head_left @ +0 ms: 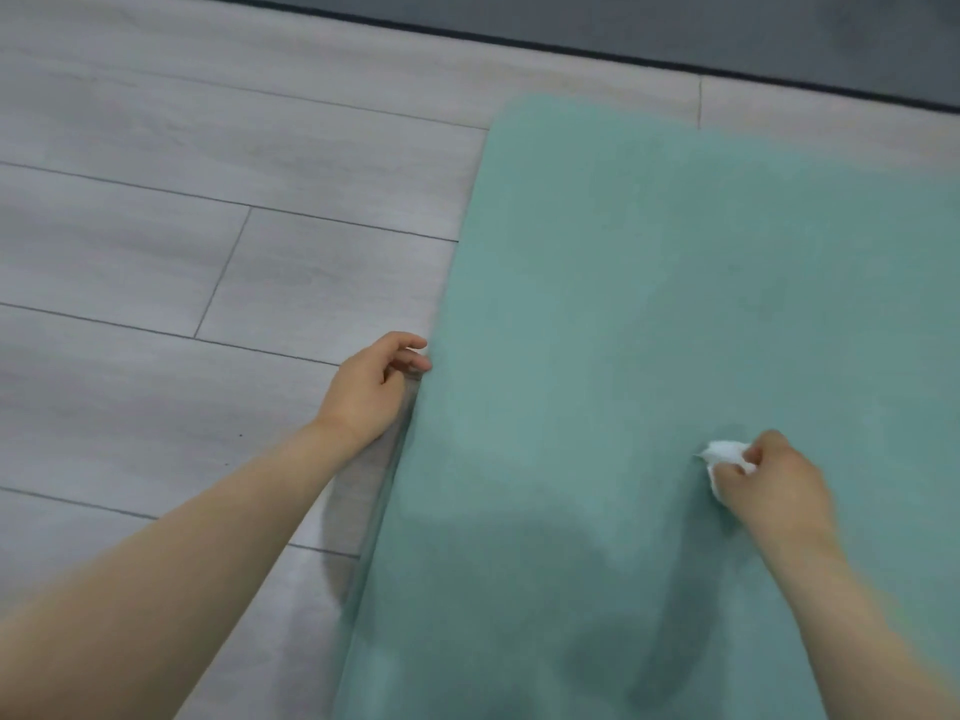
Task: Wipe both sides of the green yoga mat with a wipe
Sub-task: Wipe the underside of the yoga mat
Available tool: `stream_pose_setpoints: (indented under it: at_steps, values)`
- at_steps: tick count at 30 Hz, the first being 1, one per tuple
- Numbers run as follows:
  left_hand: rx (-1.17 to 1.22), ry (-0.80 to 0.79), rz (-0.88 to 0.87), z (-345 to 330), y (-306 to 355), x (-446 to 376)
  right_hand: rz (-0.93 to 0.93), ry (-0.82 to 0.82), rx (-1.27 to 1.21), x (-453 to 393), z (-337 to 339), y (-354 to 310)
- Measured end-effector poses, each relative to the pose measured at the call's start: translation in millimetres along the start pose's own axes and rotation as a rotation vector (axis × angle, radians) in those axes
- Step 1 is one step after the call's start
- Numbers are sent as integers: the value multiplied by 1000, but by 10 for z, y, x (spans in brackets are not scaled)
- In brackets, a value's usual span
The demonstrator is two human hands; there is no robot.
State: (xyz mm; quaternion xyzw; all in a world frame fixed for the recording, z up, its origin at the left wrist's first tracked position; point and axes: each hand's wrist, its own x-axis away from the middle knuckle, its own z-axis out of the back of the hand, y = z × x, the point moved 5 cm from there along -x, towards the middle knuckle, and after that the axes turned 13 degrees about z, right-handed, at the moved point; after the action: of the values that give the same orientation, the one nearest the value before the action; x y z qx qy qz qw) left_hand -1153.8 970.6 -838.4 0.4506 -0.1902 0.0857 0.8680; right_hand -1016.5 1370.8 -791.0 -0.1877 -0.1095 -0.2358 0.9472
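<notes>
The green yoga mat (649,304) lies flat on the floor and fills the right half of the view. My right hand (769,480) grips a crumpled white wipe (724,454) and holds it down on the mat's surface. My left hand (371,387) is at the mat's left edge, fingers curled around that edge, which is lifted slightly off the floor there.
Pale grey wood-look floor planks (182,252) stretch to the left of the mat. A dark grey strip (675,23), bounded by a black line, runs along the top of the view.
</notes>
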Motion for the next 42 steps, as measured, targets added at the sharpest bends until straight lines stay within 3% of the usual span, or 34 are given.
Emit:
stream_pose_setpoints:
  at_steps: [2,5,8,11,13,14,17,20,22,24,26,28,32,35,38,42]
  values:
    - [-79,-28,-43,48,33,-36,-138,36,8,68,96,217]
    - [-165,-31,-78,76,76,-25,-79,41,-2,0,-164,-320]
    - [-162,23,-67,78,51,-6,258,-39,-59,-60,-653,-1510]
    - [-41,49,42,63,38,-26,717,-358,-11,330,-1071,-2599]
    - [8,84,97,41,47,52,992,-539,90,622,-1194,-2852]
    - [26,77,108,21,53,80,1030,-552,131,620,-1189,-2778]
    - [122,-16,139,-10,24,141,814,-402,56,294,-872,-2111]
    - [233,-28,282,26,-74,256,456,-271,138,33,-360,-843]
    - [253,-72,376,8,-176,423,202,-191,164,121,-27,-1]
    - [230,-162,425,12,-243,586,21,-52,76,319,152,403]
    - [227,-232,448,33,-182,674,12,35,-57,389,15,222]
    - [238,-284,493,28,-42,697,171,48,-141,324,-304,-472]
    - [200,-333,535,12,129,741,723,-287,-164,283,-1149,-2339]
    - [235,-267,543,43,84,826,906,-435,-9,361,-1304,-2897]
    - [183,-333,490,1,111,892,793,-416,-45,194,-1042,-2281]
    - [118,-339,438,-27,73,927,355,-168,-2,247,-323,-426]
